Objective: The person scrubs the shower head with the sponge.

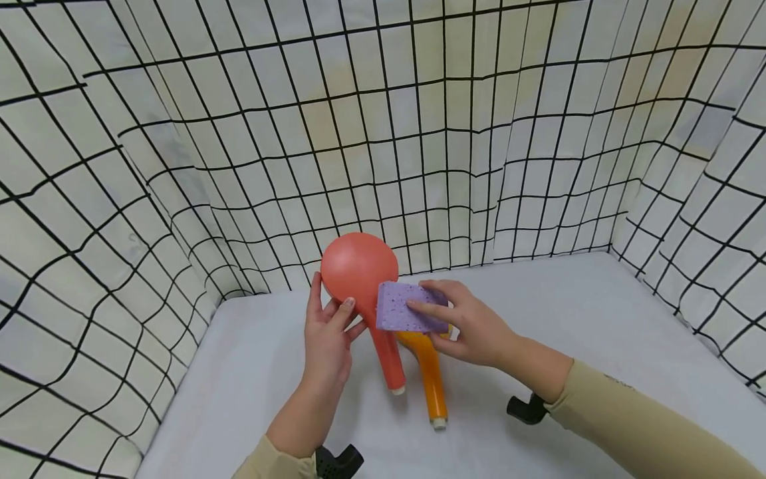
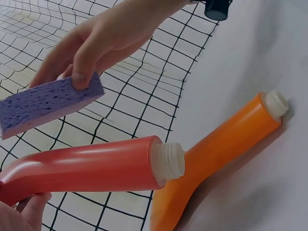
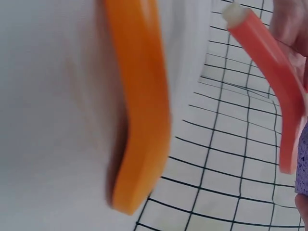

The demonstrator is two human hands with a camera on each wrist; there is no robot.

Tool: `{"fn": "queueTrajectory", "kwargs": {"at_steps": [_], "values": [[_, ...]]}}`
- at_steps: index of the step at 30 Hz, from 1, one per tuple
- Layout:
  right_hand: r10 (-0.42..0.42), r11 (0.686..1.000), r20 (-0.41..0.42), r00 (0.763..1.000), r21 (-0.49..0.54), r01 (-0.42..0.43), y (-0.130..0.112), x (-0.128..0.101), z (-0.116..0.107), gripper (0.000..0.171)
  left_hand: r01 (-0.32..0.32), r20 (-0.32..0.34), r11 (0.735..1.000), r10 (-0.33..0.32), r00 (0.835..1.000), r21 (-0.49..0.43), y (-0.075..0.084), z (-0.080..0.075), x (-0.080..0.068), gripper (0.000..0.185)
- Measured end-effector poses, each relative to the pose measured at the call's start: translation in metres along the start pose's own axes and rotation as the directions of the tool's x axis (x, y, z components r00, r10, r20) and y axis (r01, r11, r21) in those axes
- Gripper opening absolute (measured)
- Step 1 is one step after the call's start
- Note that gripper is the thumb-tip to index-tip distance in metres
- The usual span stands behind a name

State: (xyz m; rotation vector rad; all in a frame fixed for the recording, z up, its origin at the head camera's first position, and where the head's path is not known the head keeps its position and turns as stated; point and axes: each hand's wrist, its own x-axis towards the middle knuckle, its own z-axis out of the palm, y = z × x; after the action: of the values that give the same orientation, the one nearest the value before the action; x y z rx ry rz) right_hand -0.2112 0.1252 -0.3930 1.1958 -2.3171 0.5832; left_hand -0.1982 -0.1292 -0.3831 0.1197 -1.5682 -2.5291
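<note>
My left hand (image 1: 328, 342) holds a red shower head (image 1: 359, 265) by its round head, thumb on the face turned toward me. Its handle slants down and right, ending in a white threaded connector (image 2: 169, 161). Between the thumb and fingers of my right hand (image 1: 479, 327) is a purple sponge (image 1: 396, 307), held close by the red shower head; whether they touch I cannot tell. An orange shower head (image 1: 432, 379) lies on the white surface below, its head largely hidden behind the sponge. At the right wrist view's edge, only a strip of sponge (image 3: 302, 163) shows.
White walls with a black grid (image 1: 383, 133) rise at the back and both sides of the white tabletop (image 1: 263, 372). A black device (image 1: 340, 462) sits at my left wrist and another black device (image 1: 526, 408) at my right.
</note>
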Motion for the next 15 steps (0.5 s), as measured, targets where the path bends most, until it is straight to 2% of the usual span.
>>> {"fn": "queueTrajectory", "kwargs": {"at_steps": [4,9,12,15], "values": [[0.036,0.999,0.011,0.999,-0.026,-0.036,-0.001,0.016,-0.002,0.060,0.006,0.008,0.999,-0.006,1.000,0.040,-0.001,0.003,-0.001,0.074],[0.055,0.996,0.086,0.995,-0.074,-0.048,-0.003,0.020,0.002,0.061,0.005,0.008,0.998,-0.005,1.000,0.058,-0.002,0.005,-0.002,0.074],[0.024,0.996,0.111,0.994,-0.085,-0.015,-0.004,0.015,0.004,0.062,-0.007,0.006,0.998,0.006,1.000,0.067,-0.001,0.005,-0.002,0.074],[-0.051,0.996,0.113,0.992,-0.073,0.059,-0.006,0.007,0.007,0.060,-0.011,-0.001,0.997,0.011,1.000,0.070,0.000,0.004,-0.002,0.075]]}}
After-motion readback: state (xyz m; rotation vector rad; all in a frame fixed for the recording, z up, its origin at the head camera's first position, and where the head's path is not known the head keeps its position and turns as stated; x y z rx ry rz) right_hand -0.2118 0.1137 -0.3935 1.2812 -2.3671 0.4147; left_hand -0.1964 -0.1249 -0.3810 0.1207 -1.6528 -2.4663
